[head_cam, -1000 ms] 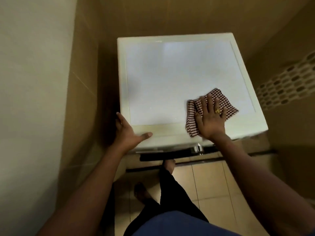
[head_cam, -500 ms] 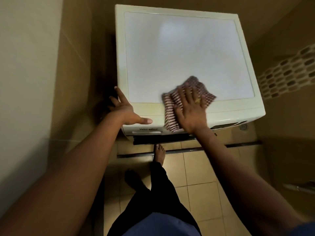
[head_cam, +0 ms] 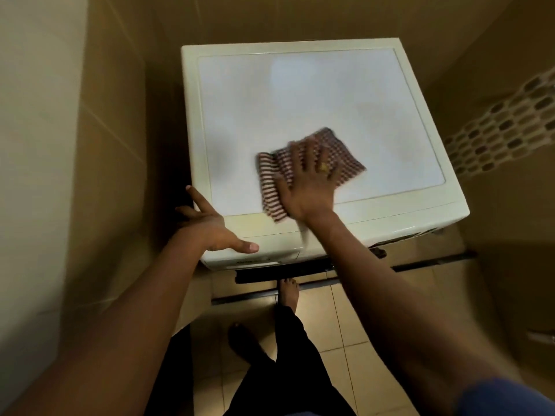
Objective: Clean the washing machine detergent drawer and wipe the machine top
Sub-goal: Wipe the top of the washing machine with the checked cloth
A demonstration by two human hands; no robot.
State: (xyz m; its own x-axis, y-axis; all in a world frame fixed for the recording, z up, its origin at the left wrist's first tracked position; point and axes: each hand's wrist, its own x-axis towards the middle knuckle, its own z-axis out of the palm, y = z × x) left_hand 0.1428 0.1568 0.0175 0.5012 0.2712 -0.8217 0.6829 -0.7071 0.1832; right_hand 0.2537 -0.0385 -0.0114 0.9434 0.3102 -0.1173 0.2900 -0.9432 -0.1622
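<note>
Right hand (head_cam: 309,187) lies flat, fingers spread, pressing the checked cloth (head_cam: 303,172) on the washer (head_cam: 315,94) top near its front; left hand (head_cam: 210,226) rests open, fingers splayed, on the front-left corner

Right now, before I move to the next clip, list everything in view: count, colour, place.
washing machine: one, cream-white, centre of view
cloth: one, red-and-white checked, on the machine top
patterned tile band: one, brown-and-white, right wall
floor tiles: several, beige, before the machine
ring: one, gold, on right hand
trousers: one pair, dark, bottom centre
feet: two, bare, on the floor tiles
left hand: one, spread, rests on machine's front left corner
right hand: one, flat, presses the cloth
</note>
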